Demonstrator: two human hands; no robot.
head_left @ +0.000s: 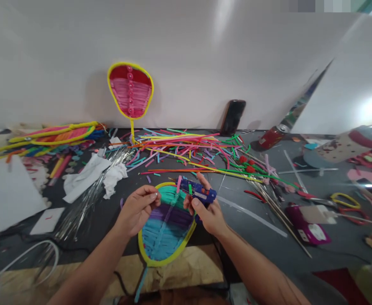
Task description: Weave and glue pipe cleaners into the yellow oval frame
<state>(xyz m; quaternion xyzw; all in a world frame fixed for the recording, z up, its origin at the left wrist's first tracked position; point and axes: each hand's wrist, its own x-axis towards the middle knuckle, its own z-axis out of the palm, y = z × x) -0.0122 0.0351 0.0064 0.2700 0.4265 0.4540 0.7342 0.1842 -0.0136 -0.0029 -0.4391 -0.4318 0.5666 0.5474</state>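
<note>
My right hand (212,217) is wrapped round a blue hot glue gun (205,195), its nozzle directed left. Below both hands lies a paddle-shaped pipe-cleaner piece (163,239) with a yellow rim, filled with green, purple and blue bands. My left hand (138,208) hovers by its upper left edge, thumb and fingertips pinched together; whatever is between them is too small to make out. A short pink strip (179,184) and a green bit (190,189) show by the glue gun; I cannot tell what supports them.
A pink and red paddle (119,91) with a yellow rim stands against the wall. Loose pipe cleaners (186,146) are heaped behind my hands. Crumpled paper (114,178) lies left. On the right are a phone (233,117), a can (272,136) and scissors (348,201).
</note>
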